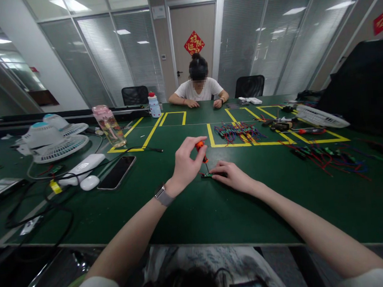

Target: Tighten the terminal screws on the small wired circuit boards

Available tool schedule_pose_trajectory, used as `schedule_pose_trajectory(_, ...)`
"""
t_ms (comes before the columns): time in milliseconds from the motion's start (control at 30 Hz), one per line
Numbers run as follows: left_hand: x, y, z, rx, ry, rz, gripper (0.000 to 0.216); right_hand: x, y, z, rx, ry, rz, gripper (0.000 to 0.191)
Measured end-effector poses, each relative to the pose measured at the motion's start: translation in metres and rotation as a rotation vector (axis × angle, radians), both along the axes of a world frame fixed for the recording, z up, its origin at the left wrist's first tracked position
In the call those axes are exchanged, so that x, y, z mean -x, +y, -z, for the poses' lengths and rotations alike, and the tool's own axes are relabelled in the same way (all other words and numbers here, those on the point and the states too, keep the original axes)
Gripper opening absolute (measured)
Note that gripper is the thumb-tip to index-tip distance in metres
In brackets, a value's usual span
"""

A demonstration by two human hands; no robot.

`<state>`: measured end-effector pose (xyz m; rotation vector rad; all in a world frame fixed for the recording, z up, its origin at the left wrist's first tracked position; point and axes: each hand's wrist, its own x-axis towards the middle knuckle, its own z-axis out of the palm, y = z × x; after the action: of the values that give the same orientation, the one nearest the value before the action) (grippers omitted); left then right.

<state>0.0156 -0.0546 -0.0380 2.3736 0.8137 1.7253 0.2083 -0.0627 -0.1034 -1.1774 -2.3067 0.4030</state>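
My left hand (189,158) grips an orange-and-black screwdriver (199,146) by its handle, fingers at the top and side. The thin shaft points down, its tip at a small green circuit board (207,175) on the table. Whether the tip sits in a screw is too small to tell. My right hand (233,175) lies low on the table with its fingers closed on the right part of that board, hiding some of it. A dark piece shows beneath those fingers.
Wired circuit boards lie in tangled piles at a taped area (239,133) and farther right (328,157). A phone (117,172), white fan (57,143) and pink-lidded bottle (109,125) stand left. A person (199,87) sits across the green table (184,215).
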Motion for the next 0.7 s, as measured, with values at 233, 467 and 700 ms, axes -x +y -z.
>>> schedule_pose_trajectory(233, 0.0012, 0.0027, 0.0032, 0.102, -0.020, 0.069, 0.029, -0.0009, 0.0010, 0.0016, -0.011, 0.010, -0.010, 0.022)
schedule_pose_trajectory(467, 0.0000, 0.0020, 0.0035, 0.044, -0.015, -0.024, 0.018, -0.0014, 0.0008, 0.0020, -0.016, 0.014, -0.015, 0.022)
schedule_pose_trajectory(700, -0.0012, -0.0012, 0.0054, -0.035, 0.040, 0.016, 0.028, -0.0005, 0.0000, 0.0001, -0.017, 0.015, -0.014, 0.021)
